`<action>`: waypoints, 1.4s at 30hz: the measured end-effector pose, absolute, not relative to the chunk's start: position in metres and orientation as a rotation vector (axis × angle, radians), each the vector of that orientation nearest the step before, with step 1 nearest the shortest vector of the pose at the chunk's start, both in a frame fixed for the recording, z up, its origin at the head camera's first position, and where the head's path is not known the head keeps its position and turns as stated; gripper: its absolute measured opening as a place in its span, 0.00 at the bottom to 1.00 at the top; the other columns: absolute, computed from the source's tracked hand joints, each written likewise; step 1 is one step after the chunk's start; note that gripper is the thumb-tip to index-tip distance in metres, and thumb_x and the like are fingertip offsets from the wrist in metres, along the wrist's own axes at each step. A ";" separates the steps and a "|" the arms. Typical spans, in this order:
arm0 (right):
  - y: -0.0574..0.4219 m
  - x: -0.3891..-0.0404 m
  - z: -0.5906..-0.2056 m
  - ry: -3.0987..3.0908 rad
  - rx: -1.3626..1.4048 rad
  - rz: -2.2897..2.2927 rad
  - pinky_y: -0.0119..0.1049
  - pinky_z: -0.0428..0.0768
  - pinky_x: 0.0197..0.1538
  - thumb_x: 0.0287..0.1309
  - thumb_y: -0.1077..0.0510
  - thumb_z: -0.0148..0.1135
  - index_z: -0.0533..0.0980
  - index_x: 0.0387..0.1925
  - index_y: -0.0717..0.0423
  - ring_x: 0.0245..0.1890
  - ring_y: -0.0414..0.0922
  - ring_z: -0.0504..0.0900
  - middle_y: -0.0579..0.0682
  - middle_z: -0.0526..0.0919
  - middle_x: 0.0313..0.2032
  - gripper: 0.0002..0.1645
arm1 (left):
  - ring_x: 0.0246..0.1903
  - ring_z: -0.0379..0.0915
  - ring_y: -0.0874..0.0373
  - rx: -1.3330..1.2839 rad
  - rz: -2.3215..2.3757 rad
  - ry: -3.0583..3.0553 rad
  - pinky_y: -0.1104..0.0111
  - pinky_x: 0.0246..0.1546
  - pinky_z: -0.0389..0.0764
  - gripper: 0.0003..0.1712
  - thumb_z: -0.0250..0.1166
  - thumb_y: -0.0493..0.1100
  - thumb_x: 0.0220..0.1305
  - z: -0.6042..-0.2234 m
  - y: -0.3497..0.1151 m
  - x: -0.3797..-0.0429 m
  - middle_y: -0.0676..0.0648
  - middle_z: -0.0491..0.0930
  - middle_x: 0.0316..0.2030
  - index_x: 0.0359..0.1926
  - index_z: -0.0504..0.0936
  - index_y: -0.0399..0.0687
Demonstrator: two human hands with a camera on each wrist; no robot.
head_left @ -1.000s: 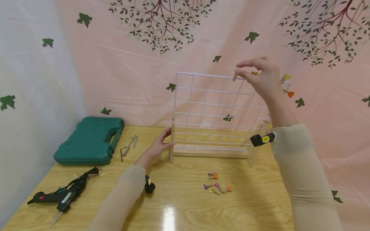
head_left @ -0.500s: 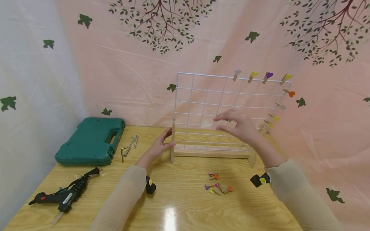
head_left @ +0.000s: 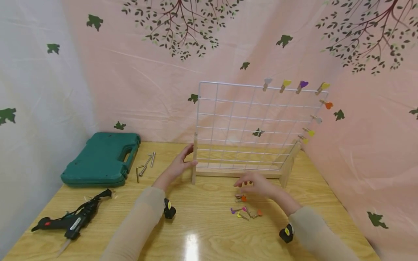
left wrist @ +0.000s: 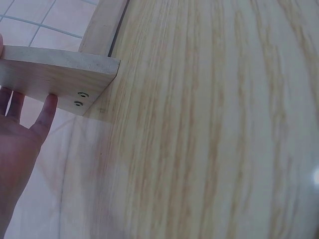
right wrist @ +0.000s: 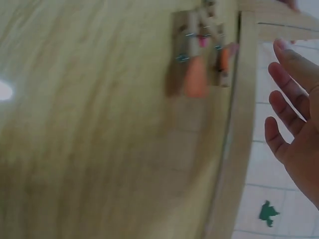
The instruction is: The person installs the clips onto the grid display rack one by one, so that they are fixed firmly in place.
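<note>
My left hand [head_left: 177,166] grips the left wooden upright [head_left: 194,159] of a stand that holds a white wire grid [head_left: 240,123]. In the left wrist view, fingers lie on the outer face of this upright [left wrist: 55,84], near two metal fasteners; the thumb is mostly cut off. My right hand [head_left: 258,184] hovers just behind a small pile of mini clothespins [head_left: 242,198] on the table, its fingers loosely bent and holding nothing. More clothespins with coloured heart tops [head_left: 244,212] lie in front. A blurred orange-topped clothespin [right wrist: 196,77] appears in the right wrist view.
Clothespins line the grid's top right, including a silver heart clothespin [head_left: 267,82] and a purple heart clothespin [head_left: 303,84], and its right edge. A green case [head_left: 101,159], bolts and a hex key [head_left: 141,169], and a black glue gun [head_left: 76,217] lie on the left.
My right hand has let go of the silver heart clothespin, now clipped on the grid's top wire, and has come down to the loose clothespins. The left hand has stayed put.
</note>
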State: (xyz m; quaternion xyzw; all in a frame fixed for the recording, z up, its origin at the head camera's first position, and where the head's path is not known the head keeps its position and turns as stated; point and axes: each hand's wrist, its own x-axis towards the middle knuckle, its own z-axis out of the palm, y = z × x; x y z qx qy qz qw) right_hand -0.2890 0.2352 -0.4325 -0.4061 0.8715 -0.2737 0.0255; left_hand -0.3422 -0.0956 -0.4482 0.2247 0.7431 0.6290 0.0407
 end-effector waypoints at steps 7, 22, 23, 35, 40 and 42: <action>0.238 -0.297 -0.452 2.474 -1.231 -0.887 0.29 0.77 0.30 0.50 0.55 0.63 0.80 0.38 0.52 0.29 0.34 0.76 0.42 0.80 0.31 0.12 | 0.66 0.44 0.50 0.676 1.927 2.292 0.50 0.59 0.59 0.42 0.61 0.39 0.58 -0.454 -0.096 -0.345 0.45 0.53 0.65 0.68 0.48 0.57; 0.234 -0.302 -0.453 2.416 -1.131 -0.777 0.28 0.77 0.35 0.52 0.55 0.61 0.80 0.41 0.50 0.32 0.34 0.76 0.40 0.80 0.34 0.12 | 0.66 0.43 0.49 0.653 1.925 2.234 0.53 0.59 0.61 0.41 0.59 0.35 0.58 -0.429 -0.095 -0.326 0.43 0.52 0.65 0.68 0.48 0.51; 0.234 -0.302 -0.453 2.422 -1.129 -0.770 0.28 0.76 0.35 0.52 0.55 0.61 0.80 0.40 0.49 0.31 0.33 0.76 0.40 0.80 0.33 0.12 | 0.66 0.43 0.48 0.659 1.930 2.230 0.53 0.59 0.61 0.40 0.58 0.35 0.59 -0.429 -0.095 -0.326 0.42 0.52 0.65 0.68 0.48 0.50; 0.231 -0.305 -0.447 2.569 -0.942 -0.809 0.28 0.74 0.27 0.51 0.54 0.63 0.76 0.28 0.46 0.24 0.35 0.74 0.39 0.77 0.24 0.03 | 0.65 0.45 0.49 0.676 1.947 2.216 0.54 0.56 0.65 0.40 0.59 0.36 0.58 -0.433 -0.095 -0.330 0.44 0.53 0.65 0.68 0.49 0.53; 0.222 -0.299 -0.404 2.550 -0.950 -0.939 0.32 0.76 0.26 0.52 0.57 0.62 0.75 0.28 0.51 0.23 0.41 0.76 0.49 0.80 0.25 0.03 | 0.65 0.45 0.51 0.680 1.951 2.238 0.53 0.56 0.65 0.40 0.60 0.38 0.58 -0.442 -0.096 -0.337 0.46 0.54 0.65 0.67 0.51 0.59; 0.217 -0.296 -0.378 2.503 -0.965 -1.061 0.34 0.77 0.26 0.52 0.60 0.61 0.74 0.30 0.56 0.22 0.45 0.76 0.55 0.79 0.26 0.04 | 0.65 0.46 0.52 0.683 1.951 2.255 0.53 0.56 0.65 0.40 0.61 0.40 0.58 -0.448 -0.096 -0.340 0.47 0.55 0.65 0.67 0.52 0.62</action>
